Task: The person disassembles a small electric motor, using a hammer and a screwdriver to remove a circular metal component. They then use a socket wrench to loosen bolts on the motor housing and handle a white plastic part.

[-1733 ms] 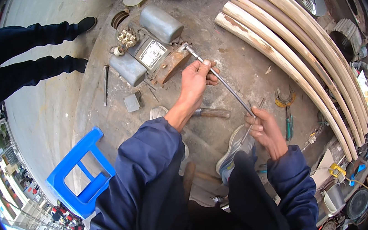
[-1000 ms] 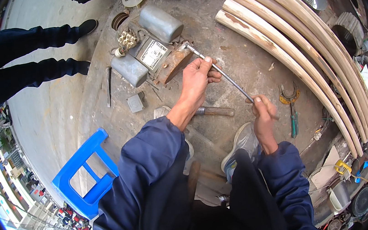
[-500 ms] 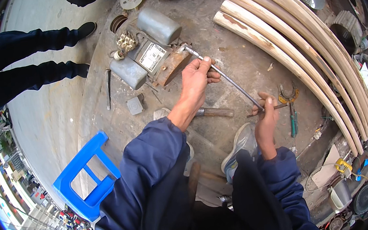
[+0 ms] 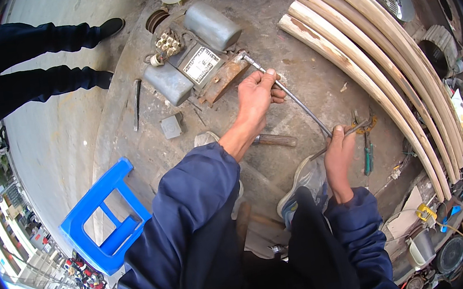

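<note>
While the left hand (image 4: 258, 96) pinches a metal rod (image 4: 303, 105), its upper end at the grey machine (image 4: 200, 66), the right hand (image 4: 339, 158), farther from that machine, grips the rod's lower end and crossbar (image 4: 355, 128).

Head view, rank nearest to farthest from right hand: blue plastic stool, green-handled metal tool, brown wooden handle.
1. Green-handled metal tool: just right of the right hand.
2. Brown wooden handle: left of that hand.
3. Blue plastic stool: far left.
</note>
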Motion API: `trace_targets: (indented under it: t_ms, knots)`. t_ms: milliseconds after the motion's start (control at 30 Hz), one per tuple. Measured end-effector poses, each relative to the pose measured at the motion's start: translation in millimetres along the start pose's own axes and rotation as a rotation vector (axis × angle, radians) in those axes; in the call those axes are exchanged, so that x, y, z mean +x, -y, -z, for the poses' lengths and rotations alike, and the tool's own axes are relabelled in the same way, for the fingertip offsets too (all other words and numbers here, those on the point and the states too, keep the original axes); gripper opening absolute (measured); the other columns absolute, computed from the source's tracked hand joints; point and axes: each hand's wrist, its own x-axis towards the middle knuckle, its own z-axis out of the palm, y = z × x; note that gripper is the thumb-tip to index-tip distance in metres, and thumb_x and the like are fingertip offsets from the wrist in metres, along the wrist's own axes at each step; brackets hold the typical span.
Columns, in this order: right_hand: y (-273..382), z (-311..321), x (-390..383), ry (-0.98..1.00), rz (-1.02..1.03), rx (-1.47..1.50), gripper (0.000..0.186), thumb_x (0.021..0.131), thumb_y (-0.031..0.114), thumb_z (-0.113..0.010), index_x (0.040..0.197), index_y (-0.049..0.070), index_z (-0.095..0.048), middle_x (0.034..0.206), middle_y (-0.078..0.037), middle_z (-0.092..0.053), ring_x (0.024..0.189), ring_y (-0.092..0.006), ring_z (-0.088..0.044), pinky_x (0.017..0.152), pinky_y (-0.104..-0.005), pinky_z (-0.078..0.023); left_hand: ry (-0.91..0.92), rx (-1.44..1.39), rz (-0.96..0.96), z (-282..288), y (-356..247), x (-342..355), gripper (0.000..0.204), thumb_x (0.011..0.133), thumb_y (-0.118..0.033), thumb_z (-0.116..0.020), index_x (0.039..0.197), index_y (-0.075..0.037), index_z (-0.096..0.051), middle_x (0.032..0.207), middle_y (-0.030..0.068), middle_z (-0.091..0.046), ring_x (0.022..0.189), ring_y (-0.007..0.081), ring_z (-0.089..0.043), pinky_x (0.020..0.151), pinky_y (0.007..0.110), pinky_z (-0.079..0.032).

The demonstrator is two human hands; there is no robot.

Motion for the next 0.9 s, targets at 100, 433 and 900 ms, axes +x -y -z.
trace_targets:
  t_ms: [100,433,900]
  knots:
    - [17,-3,8,0.071,-0.241,0.168,0.018,0.11,0.02,-0.05,0.102,0.004,-0.051,0.08,-0.002,-0.05,0.067,-0.0105,-0.047,0.058,-0.029,-0.039,-0.024,0.018,-0.021,2,-1,2,0.027,0.108,-0.026,-0.063,0.097,-0.002,-0.065,0.085,0.0084,-0.07,0.068,0.0133,-0.067,0.061,0.031,-0.058]
    - [30,25,29,0.512,-0.768,0.434,0.02,0.108,0.025,-0.047,0.096,0.01,-0.048,0.072,-0.003,-0.051,0.056,-0.0149,-0.044,0.055,-0.033,-0.04,-0.025,0.015,0.003,0,1,2,0.025,0.108,-0.027,-0.063,0.096,-0.005,-0.065,0.086,0.0084,-0.072,0.068,0.0127,-0.068,0.062,0.03,-0.059]
    - [11,9,2,0.185,0.926,-0.464,0.039,0.093,0.006,-0.062,0.131,-0.004,-0.06,0.099,-0.018,-0.062,0.096,-0.037,-0.059,0.109,-0.0567,-0.041,-0.066,0.011,0.026,0,-4,-1,0.024,0.108,-0.027,-0.064,0.095,-0.006,-0.065,0.085,0.0084,-0.072,0.067,0.012,-0.068,0.061,0.029,-0.059]
